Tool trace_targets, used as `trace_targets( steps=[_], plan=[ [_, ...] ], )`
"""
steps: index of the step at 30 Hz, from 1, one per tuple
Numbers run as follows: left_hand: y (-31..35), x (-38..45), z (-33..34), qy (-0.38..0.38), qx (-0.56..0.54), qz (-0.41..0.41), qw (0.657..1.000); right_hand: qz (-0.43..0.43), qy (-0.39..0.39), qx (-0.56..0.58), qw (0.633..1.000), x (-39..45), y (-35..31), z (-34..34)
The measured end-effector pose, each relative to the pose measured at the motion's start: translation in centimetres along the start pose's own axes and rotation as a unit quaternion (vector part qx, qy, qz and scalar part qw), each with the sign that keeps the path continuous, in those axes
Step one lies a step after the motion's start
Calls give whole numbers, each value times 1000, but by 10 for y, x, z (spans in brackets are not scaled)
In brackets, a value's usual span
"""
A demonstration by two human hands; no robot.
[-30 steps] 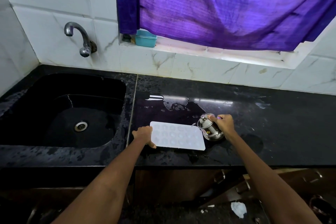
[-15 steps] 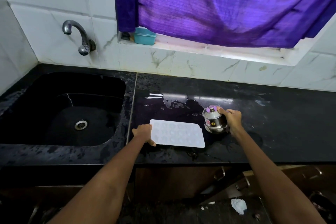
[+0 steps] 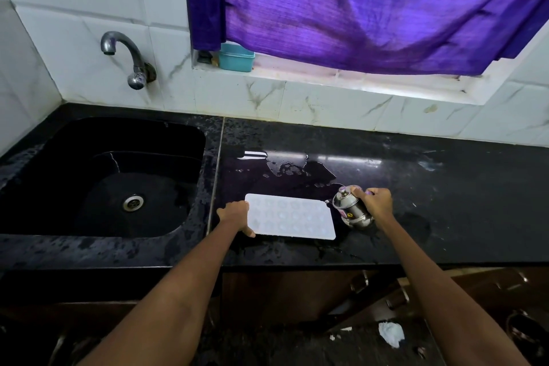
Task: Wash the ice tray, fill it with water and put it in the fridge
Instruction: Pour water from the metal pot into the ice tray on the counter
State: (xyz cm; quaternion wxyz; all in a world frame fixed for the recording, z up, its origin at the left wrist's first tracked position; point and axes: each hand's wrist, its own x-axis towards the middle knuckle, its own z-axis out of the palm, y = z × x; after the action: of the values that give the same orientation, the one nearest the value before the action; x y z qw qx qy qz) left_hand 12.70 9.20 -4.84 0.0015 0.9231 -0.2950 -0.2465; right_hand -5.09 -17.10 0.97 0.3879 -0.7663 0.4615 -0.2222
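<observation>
fingers (image 3: 237, 211) of my left hand (image 3: 234, 215) are gripping the left edge of the white ice tray (image 3: 292, 217), which is lying flat on the wet black counter (image 3: 445, 187). my right hand (image 3: 375, 202) is curling around a small steel pot (image 3: 350, 208), tilting its spout toward the tray's right end.

Ice tray (image 3: 291, 216) on counter (image 3: 445, 187), between sink (image 3: 101, 175) and pot (image 3: 350, 208).

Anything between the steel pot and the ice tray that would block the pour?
Nothing visible. The pot, tilted in the right hand, has its spout at the tray's right edge; the left hand holds the opposite end.
</observation>
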Motion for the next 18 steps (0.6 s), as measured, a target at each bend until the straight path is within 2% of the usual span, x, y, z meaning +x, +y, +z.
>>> trace_targets(
  steps=[18],
  plan=[
    [1, 2, 0, -2, 6, -5, 1000, -28, -6, -27, 999, 7, 6, 2]
  ],
)
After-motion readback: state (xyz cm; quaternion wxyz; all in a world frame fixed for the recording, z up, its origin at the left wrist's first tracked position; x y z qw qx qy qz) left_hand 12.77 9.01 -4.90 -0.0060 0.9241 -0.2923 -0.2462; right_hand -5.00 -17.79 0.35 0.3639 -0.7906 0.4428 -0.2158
